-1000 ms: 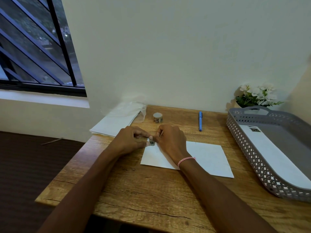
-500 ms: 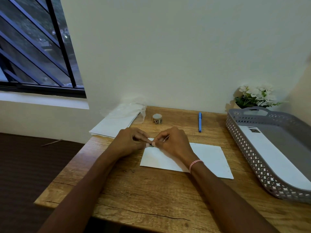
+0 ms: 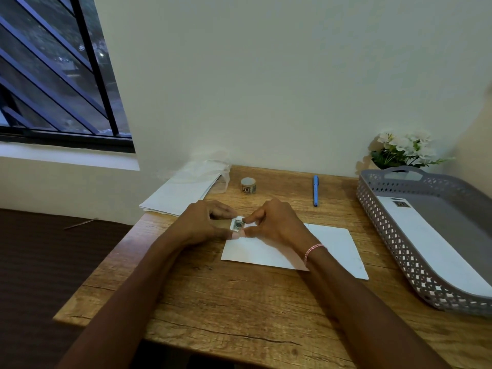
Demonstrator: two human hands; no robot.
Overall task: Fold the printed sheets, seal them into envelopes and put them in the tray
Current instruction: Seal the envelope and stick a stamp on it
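Observation:
A white envelope lies flat on the wooden desk in front of me. My left hand and my right hand meet over its top-left corner and both pinch a small printed stamp between fingertips. The grey perforated tray stands at the right with one stamped white envelope lying inside. A stack of white sheets, partly under clear plastic, sits at the back left.
A small roll of stamps and a blue pen lie near the wall at the back of the desk. White flowers stand behind the tray. A barred window is at the left; dark floor lies beyond the desk's left edge.
Both hands stayed at the envelope's top-left corner. Their fingertips have parted a little, so the stamp between them now shows face up.

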